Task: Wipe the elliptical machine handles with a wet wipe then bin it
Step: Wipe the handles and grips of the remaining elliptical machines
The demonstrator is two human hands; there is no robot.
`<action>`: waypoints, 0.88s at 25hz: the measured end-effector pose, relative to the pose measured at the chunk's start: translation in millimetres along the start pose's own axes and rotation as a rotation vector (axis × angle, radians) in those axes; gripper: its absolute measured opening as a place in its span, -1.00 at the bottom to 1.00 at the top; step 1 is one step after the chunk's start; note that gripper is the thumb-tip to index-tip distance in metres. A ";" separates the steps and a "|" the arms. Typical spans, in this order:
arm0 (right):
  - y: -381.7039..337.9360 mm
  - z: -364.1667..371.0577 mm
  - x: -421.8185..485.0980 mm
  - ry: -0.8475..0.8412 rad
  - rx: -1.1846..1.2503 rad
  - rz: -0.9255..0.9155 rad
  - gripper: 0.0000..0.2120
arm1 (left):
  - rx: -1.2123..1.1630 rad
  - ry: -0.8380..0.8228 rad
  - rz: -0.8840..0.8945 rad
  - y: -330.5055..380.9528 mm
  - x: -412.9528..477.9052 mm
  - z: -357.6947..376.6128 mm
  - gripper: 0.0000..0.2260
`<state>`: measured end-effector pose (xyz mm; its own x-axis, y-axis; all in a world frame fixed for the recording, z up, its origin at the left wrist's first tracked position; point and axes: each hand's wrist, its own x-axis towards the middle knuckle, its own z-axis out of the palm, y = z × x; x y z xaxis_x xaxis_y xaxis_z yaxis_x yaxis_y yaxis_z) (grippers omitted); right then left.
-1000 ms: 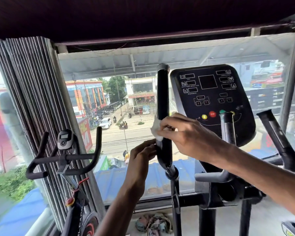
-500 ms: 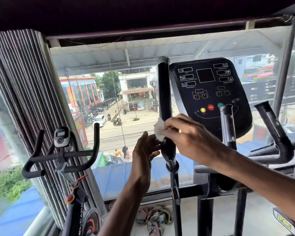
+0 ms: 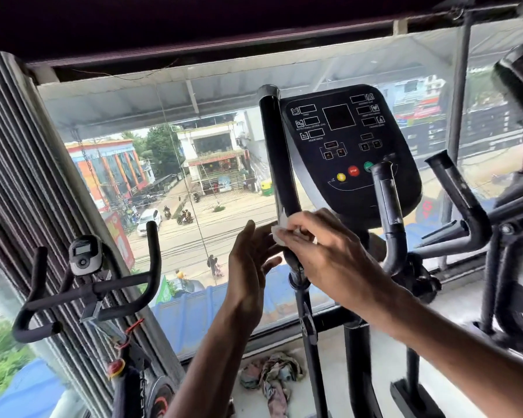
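Note:
The elliptical's left moving handle [image 3: 277, 152] is a tall black foam-covered bar rising beside the console [image 3: 349, 146]. My right hand [image 3: 323, 251] wraps around its lower part and pinches a white wet wipe [image 3: 280, 235] against the bar. Just left of the bar is my left hand [image 3: 251, 263], fingers straight and spread, palm facing the bar and holding nothing. A short inner handle [image 3: 387, 200] and the right moving handle [image 3: 456, 188] stand to the right, both untouched.
An exercise bike with black handlebars [image 3: 85, 291] and a small display stands at the left. Crumpled rags [image 3: 272, 375] lie on the floor below. The window glass and its sill are right behind the handles. Another machine's frame [image 3: 514, 267] crowds the right edge.
My left hand has let go of the bar and opened beside it. My right hand with the wipe stays low on the handle, and my view has moved closer and left.

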<state>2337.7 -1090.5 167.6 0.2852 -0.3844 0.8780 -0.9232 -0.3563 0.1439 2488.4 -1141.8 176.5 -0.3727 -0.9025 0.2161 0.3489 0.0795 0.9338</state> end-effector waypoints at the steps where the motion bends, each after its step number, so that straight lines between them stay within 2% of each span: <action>1: -5.8 3.4 -12.2 0.004 0.003 0.020 -0.63 | 0.010 -0.012 -0.003 1.0 0.6 -0.7 -0.56; 5: -23.6 17.3 -25.7 0.219 0.087 0.229 -0.82 | 0.040 -0.043 -0.019 2.3 0.6 -4.0 -0.58; 7: -31.9 24.1 -9.4 0.327 0.101 0.341 -0.81 | 0.038 -0.059 -0.026 2.6 1.7 -5.9 -0.61; 10: -45.7 39.4 -19.7 0.268 0.044 0.382 -0.72 | 0.044 -0.080 -0.034 1.4 2.5 -8.0 -0.59; 12: -59.1 45.1 -42.1 0.270 0.018 0.406 -0.75 | 0.050 -0.098 -0.033 0.4 1.3 -9.9 -0.55; 16: -54.1 34.7 -11.8 0.492 0.020 0.444 -0.81 | 0.064 -0.139 -0.035 1.5 1.8 -13.1 -0.56; 19: -48.6 31.5 19.8 0.416 -0.022 0.457 -0.78 | 0.060 -0.147 -0.039 3.1 2.2 -13.1 -0.56; 22: -56.7 35.7 1.5 0.303 -0.052 0.400 -0.72 | 0.049 -0.160 -0.042 4.3 3.8 -14.5 -0.56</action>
<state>2399.7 -1101.3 144.4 -0.1742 -0.2153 0.9609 -0.9587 -0.1856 -0.2154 2501.0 -1151.1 177.2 -0.5193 -0.8270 0.2154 0.2892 0.0672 0.9549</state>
